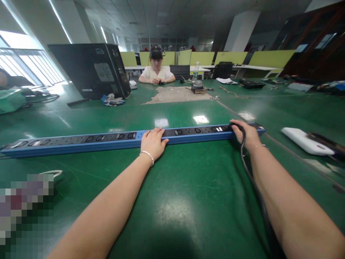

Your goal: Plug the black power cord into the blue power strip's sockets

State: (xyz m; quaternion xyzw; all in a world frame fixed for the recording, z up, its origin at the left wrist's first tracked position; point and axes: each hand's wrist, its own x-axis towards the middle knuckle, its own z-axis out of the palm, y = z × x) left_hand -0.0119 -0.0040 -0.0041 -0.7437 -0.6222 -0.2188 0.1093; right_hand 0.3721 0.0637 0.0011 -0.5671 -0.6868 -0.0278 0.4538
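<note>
A long blue power strip (pixel 118 144) with a row of black sockets lies across the green table. My left hand (pixel 154 142) rests over its middle, fingers stretched across the top and the thumb near the front edge. At the strip's right part, my right hand (pixel 244 132) is closed around a black plug (pixel 232 125) at the top face; whether it sits in a socket is hidden by the fingers. From that plug a thick black cable (pixel 249 172) runs down beside my right forearm.
A black computer case (pixel 88 72) and gloves (pixel 112 100) stand at the back left. Across the table sits a person (pixel 156 73), near a bottle (pixel 195 71) and a sheet of cardboard (pixel 178 94). To the right lies a white device (pixel 307 141). A blurred-out object (pixel 25 201) is front left.
</note>
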